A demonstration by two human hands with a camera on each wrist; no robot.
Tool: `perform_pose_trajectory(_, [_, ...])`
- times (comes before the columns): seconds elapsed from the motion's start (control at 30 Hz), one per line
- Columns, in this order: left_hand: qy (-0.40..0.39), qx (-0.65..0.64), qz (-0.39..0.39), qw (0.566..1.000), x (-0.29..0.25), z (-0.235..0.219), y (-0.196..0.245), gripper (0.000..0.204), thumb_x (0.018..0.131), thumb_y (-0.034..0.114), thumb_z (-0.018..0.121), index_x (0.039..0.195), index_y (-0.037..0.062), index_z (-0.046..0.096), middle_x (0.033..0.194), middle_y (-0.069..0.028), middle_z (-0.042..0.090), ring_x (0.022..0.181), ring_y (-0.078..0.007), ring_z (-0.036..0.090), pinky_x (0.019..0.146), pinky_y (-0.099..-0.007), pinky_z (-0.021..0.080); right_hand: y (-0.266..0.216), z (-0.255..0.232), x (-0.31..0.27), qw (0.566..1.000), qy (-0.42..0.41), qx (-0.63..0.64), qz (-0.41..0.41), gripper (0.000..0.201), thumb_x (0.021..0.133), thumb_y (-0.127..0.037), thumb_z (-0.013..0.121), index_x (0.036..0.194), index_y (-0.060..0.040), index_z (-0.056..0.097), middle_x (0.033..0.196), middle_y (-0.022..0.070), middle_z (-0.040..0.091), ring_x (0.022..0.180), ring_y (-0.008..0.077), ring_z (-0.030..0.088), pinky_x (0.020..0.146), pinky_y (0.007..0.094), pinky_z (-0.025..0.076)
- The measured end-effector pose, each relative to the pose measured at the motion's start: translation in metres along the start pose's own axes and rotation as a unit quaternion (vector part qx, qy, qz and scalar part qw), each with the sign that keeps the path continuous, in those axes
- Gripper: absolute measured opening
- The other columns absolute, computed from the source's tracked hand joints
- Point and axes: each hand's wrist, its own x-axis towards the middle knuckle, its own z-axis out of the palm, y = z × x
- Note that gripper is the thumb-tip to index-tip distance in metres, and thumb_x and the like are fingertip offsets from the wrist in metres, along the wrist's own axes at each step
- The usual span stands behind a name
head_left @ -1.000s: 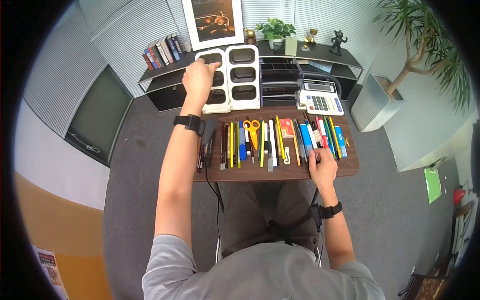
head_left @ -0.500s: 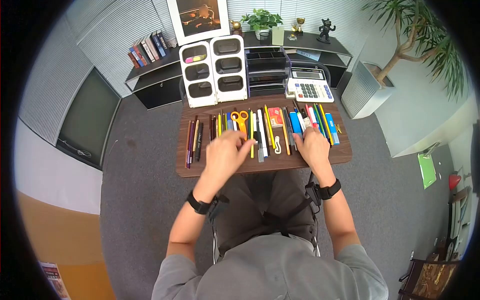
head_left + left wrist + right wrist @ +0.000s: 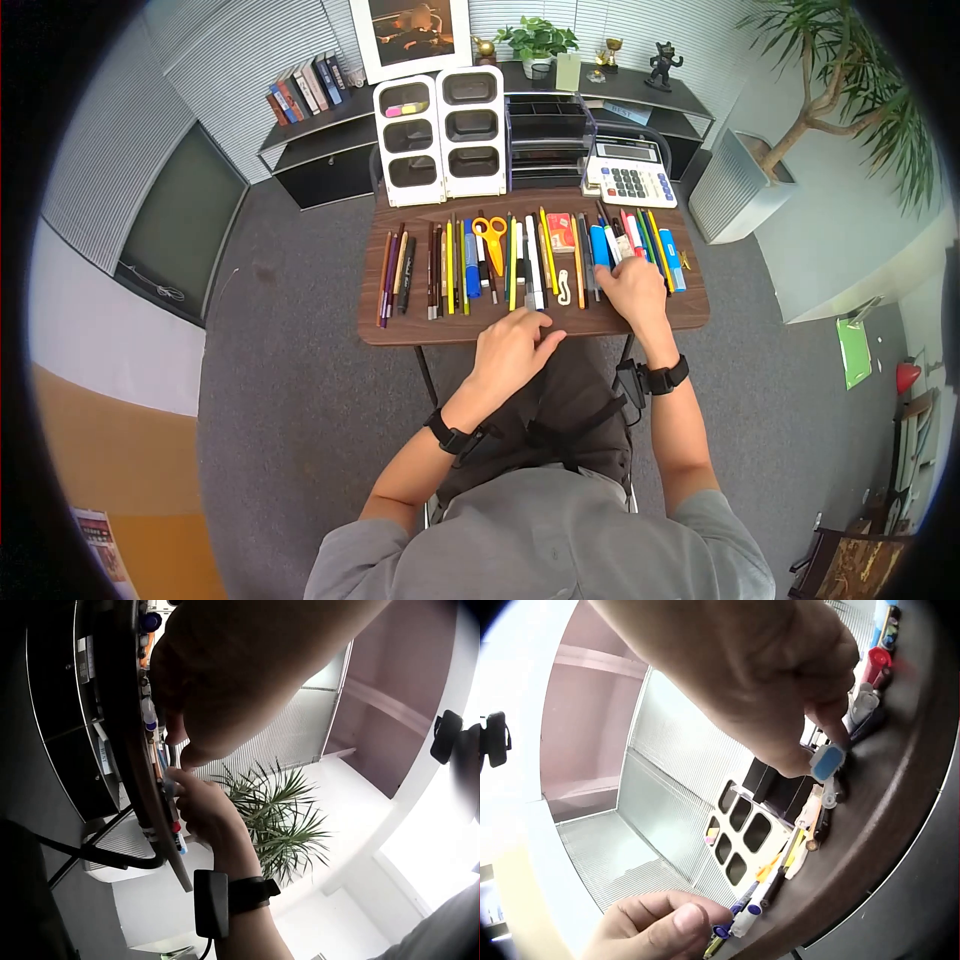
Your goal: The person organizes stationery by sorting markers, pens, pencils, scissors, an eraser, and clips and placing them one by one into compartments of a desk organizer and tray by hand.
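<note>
My right hand (image 3: 635, 290) is at the right part of a row of pens and pencils, its thumb and fingers pinching the end of a blue highlighter (image 3: 826, 763). Most of that highlighter (image 3: 600, 245) shows beyond the thumb in the head view. My left hand (image 3: 510, 350), fingers loosely bent and holding nothing, is over the table's front edge, close to the white pens (image 3: 534, 255). Orange scissors (image 3: 492, 245) and a white correction tape (image 3: 564, 288) lie among the pens. Pink and yellow highlighters (image 3: 406, 109) lie in the top left compartment of the white organizer (image 3: 441, 140).
A calculator (image 3: 632, 180) and black trays (image 3: 548, 140) stand along the back of the brown table (image 3: 375, 333). A red box (image 3: 561, 233) and another blue highlighter (image 3: 672, 260) lie in the row. Behind is a low black shelf (image 3: 320, 170) with books and a plant.
My left hand has come away from the organizer's top left compartment, uncovering the highlighters there, and moved down to the table's front edge. My right hand stays by the blue highlighter.
</note>
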Motion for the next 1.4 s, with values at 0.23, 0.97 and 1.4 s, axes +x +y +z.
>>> perform_pose_trajectory(0.23, [0.054,-0.023,0.042,0.997,0.021,0.016,0.013,0.056,0.083,0.024,0.081,0.129,0.0031,0.057,0.099,-0.0126,0.064,0.087,-0.0284,0.068,0.075,-0.0403,0.057,-0.007,-0.014,-0.012,0.978,0.005,0.209,0.019,0.041,0.083,-0.035,0.075,0.072,0.0043,0.072,0.061,0.0173,0.067,0.059,0.0278,0.069,0.058,0.0389,0.053])
perform_pose_trajectory(0.97, [0.093,0.004,0.131,0.987,0.005,-0.059,0.014,0.038,0.083,0.015,0.08,0.118,0.0082,0.067,0.104,-0.007,0.068,0.082,-0.021,0.07,0.063,-0.031,0.057,-0.06,0.001,-0.034,0.683,-0.278,0.666,0.112,0.032,0.102,-0.037,0.06,0.088,-0.0092,0.058,0.062,-0.0001,0.056,0.04,0.0039,0.036,0.037,0.0202,0.024])
perform_pose_trajectory(1.4, [0.297,0.181,0.137,0.928,0.089,-0.18,-0.054,0.027,0.083,0.01,0.078,0.11,0.0061,0.073,0.101,-0.0117,0.072,0.088,-0.0263,0.071,0.076,-0.0342,0.056,-0.016,0.007,-0.035,0.902,0.054,0.415,-0.105,0.015,0.096,-0.014,0.067,0.089,-0.0015,0.063,0.067,-0.0019,0.058,0.062,0.0036,0.048,0.057,0.0223,0.041])
